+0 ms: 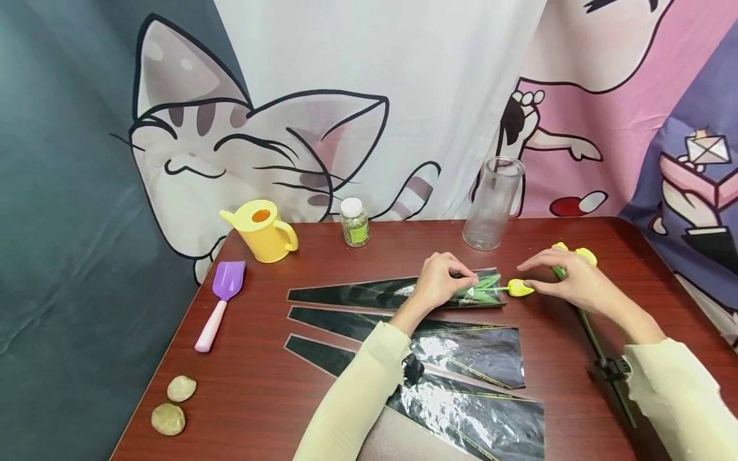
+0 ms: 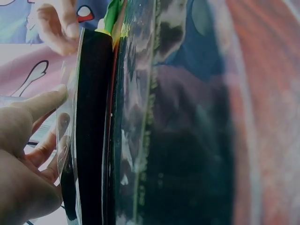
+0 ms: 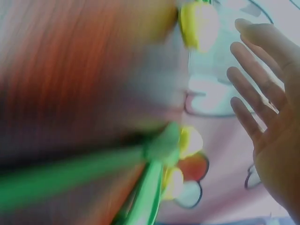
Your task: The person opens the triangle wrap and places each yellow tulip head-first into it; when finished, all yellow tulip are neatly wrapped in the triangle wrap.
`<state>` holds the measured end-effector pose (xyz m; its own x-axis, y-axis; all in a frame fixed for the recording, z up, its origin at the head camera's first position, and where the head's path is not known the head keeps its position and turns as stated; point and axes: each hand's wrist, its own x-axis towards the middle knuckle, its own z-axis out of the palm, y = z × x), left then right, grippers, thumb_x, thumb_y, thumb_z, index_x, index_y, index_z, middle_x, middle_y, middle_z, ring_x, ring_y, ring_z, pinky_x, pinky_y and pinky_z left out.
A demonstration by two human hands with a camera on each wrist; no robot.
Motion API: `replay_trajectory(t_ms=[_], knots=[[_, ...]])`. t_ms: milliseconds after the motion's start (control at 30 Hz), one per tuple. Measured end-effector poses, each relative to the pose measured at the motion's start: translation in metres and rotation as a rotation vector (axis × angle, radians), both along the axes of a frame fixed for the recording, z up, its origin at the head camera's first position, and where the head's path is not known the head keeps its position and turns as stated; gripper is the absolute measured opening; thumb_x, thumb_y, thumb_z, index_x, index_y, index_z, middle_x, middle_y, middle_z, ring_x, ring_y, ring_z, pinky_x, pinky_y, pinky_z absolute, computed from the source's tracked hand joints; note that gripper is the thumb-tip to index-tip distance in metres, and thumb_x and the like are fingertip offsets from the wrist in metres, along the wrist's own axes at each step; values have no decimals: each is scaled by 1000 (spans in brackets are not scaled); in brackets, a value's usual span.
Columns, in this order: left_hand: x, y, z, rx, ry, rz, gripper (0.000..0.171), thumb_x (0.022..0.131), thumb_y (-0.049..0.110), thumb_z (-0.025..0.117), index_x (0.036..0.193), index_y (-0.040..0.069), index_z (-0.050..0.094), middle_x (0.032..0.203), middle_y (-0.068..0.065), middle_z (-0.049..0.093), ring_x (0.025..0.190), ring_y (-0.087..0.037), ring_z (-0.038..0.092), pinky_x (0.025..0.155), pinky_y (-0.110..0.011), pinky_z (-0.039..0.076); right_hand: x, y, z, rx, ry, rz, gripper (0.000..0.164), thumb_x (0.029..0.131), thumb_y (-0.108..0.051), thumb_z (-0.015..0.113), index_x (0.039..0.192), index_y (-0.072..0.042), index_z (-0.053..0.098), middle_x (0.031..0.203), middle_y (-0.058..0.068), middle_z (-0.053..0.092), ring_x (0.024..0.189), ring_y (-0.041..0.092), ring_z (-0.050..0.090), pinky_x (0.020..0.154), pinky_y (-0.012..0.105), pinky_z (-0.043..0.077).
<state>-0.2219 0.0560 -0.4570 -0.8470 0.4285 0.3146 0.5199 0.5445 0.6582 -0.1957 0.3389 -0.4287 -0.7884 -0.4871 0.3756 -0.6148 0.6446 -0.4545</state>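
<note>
A yellow tulip (image 1: 521,287) lies in the back black-and-clear flower sleeve (image 1: 346,294), its green leaves at the wide end and its bloom sticking out. My left hand (image 1: 441,278) pinches this sleeve's clear film near the leaves. In the left wrist view the thumb and fingers of the left hand (image 2: 28,140) are on the film's edge. My right hand (image 1: 571,282) hovers by the bloom, fingers apart and holding nothing. The right wrist view shows the right hand (image 3: 274,89) with its fingers extended. Beyond it lie more yellow tulips (image 1: 587,256), stems running towards me.
Two more flower sleeves (image 1: 473,352) (image 1: 484,416) lie in front. A clear glass vase (image 1: 492,205), a small jar (image 1: 354,224) and a yellow watering can (image 1: 262,230) stand at the back. A purple shovel (image 1: 227,282) and two stones (image 1: 181,388) (image 1: 168,419) lie left.
</note>
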Motion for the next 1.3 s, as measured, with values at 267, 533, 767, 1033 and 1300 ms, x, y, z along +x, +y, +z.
replay_trajectory(t_ms=[267, 533, 767, 1033, 1300], knots=[[1, -2, -4, 6, -29, 1, 4, 81, 28, 82, 83, 25, 82, 82, 12, 63, 80, -7, 51, 71, -15, 37, 12, 28, -15, 21, -67, -104, 41, 69, -17, 90, 107, -20, 76, 105, -2, 70, 98, 3, 55, 84, 10, 32], [1, -3, -3, -2, -7, 3, 5, 80, 29, 82, 83, 25, 82, 81, 12, 63, 79, -7, 51, 71, -15, 37, 9, 31, -26, 37, -94, -99, 43, 68, -15, 91, 109, -18, 75, 108, -7, 68, 104, 1, 52, 88, 4, 27], [0, -2, -2, -6, 0, 5, 5, 80, 29, 83, 83, 25, 82, 81, 13, 63, 79, -8, 53, 72, -15, 37, 6, 25, -23, 45, -61, -42, 39, 70, -17, 89, 107, -18, 75, 102, -6, 71, 95, 7, 60, 84, 8, 35], [0, 0, -2, -1, -9, 2, 5, 80, 31, 82, 83, 26, 82, 81, 13, 62, 81, -11, 54, 72, -15, 37, 3, 25, -24, 73, -60, -45, 29, 73, -18, 88, 99, -21, 76, 93, -10, 71, 81, 9, 63, 74, 15, 43], [1, 0, 0, -2, -15, 3, 5, 80, 31, 82, 83, 26, 82, 81, 15, 61, 80, -7, 51, 70, -14, 37, 5, 23, -20, 65, -84, -49, 23, 75, -19, 86, 95, -23, 75, 88, -13, 70, 74, 5, 60, 68, 19, 44]])
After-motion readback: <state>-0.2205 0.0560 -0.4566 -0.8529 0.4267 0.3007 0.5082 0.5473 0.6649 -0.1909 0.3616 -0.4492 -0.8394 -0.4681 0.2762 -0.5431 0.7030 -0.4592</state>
